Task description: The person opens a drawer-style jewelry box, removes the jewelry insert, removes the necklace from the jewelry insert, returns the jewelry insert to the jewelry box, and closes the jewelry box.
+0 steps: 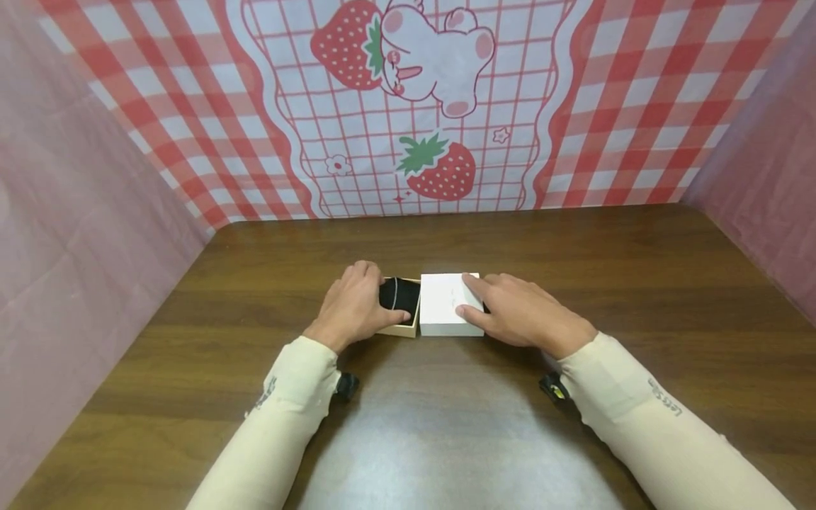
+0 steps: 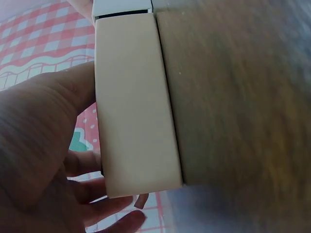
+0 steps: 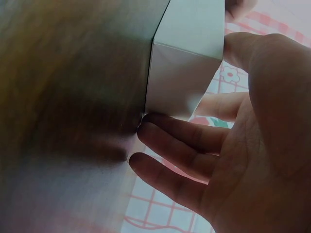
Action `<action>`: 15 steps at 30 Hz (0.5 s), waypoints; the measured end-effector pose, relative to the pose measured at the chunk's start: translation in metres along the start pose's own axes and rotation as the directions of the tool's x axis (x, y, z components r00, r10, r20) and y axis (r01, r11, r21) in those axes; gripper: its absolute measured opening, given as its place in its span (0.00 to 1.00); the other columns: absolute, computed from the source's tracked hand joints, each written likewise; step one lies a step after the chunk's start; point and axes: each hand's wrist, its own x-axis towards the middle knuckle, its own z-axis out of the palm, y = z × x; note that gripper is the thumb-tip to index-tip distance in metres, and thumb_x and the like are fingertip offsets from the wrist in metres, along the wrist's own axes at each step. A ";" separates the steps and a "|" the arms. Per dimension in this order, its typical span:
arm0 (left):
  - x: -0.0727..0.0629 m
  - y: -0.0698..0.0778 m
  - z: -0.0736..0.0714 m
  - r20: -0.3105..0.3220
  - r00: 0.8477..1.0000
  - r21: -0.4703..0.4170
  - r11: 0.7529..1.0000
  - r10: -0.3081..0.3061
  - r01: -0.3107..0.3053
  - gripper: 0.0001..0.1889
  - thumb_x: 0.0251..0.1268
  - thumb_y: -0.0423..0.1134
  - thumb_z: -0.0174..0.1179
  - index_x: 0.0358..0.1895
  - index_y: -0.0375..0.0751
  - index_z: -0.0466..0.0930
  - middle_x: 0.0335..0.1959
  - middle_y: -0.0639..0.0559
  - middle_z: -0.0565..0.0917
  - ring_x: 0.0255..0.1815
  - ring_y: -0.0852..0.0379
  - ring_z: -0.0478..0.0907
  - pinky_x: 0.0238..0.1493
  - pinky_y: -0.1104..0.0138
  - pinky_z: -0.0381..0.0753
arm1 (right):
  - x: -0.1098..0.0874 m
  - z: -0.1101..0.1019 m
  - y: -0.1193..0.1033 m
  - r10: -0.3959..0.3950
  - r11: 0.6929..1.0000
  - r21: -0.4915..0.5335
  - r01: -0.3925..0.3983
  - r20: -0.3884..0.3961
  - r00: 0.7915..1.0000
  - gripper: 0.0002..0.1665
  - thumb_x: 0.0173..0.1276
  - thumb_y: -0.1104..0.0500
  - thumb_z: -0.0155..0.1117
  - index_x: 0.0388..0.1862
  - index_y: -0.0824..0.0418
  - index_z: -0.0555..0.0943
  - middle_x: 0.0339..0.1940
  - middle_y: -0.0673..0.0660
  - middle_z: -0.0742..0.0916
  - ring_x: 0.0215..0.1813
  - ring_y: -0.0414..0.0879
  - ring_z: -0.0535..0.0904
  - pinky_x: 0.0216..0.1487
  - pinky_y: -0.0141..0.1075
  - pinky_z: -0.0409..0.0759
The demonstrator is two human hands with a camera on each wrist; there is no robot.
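Observation:
My left hand [image 1: 349, 303] holds an open beige jewellery box [image 1: 400, 331] by its left end, thumb reaching over the near rim. Inside, a thin silver chain [image 1: 395, 294] lies across a black cushion [image 1: 408, 301]. The box's long beige side stands out in the left wrist view, with fingers around its end. Beside it on the right sits a white box lid [image 1: 440, 303] with faint lettering on top. My right hand [image 1: 525, 312] grips this lid, thumb and index finger on its top. In the right wrist view, the other fingers lie low by the lid's end [image 3: 180, 80].
Box and lid stand side by side on a brown wooden table [image 1: 414, 425]. Behind the table hangs a red-and-white checked cloth [image 1: 612, 106] with strawberries. Pink cloth [image 1: 83, 248] closes off both sides. Dark wrist devices [image 1: 347, 387] show beneath the cream sleeves.

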 end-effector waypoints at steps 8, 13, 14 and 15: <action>0.000 0.002 -0.003 -0.047 0.998 0.017 0.999 0.038 -0.037 0.39 0.46 0.63 0.76 0.51 0.34 0.77 0.50 0.43 0.73 0.52 0.45 0.68 0.55 0.55 0.73 | 0.001 -0.003 -0.001 0.005 1.000 0.005 -0.005 0.006 1.000 0.43 0.76 0.37 0.53 0.79 0.62 0.61 0.69 0.67 0.76 0.69 0.60 0.72 0.65 0.59 0.69; -0.001 0.002 -0.003 -0.023 0.999 -0.002 1.000 0.030 -0.030 0.39 0.47 0.63 0.76 0.53 0.36 0.75 0.47 0.44 0.75 0.48 0.47 0.70 0.50 0.57 0.76 | 0.000 -0.002 -0.001 0.003 1.000 0.005 -0.003 0.006 1.000 0.43 0.76 0.37 0.53 0.79 0.62 0.61 0.68 0.67 0.76 0.68 0.60 0.72 0.65 0.59 0.70; -0.001 0.002 -0.003 -0.018 0.999 -0.008 1.000 0.029 -0.029 0.40 0.47 0.63 0.76 0.53 0.36 0.75 0.47 0.44 0.76 0.48 0.47 0.70 0.50 0.57 0.76 | 0.000 -0.002 -0.001 0.002 1.000 0.004 -0.002 0.005 1.000 0.43 0.76 0.38 0.53 0.78 0.62 0.61 0.68 0.67 0.76 0.68 0.60 0.72 0.65 0.59 0.70; -0.001 0.002 -0.003 -0.018 0.999 -0.014 0.999 0.030 -0.030 0.40 0.46 0.64 0.76 0.54 0.37 0.74 0.48 0.45 0.76 0.48 0.48 0.70 0.50 0.57 0.76 | 0.000 -0.001 0.000 0.002 1.000 0.006 -0.002 0.006 1.000 0.43 0.76 0.38 0.54 0.78 0.62 0.61 0.68 0.67 0.76 0.68 0.60 0.72 0.65 0.59 0.70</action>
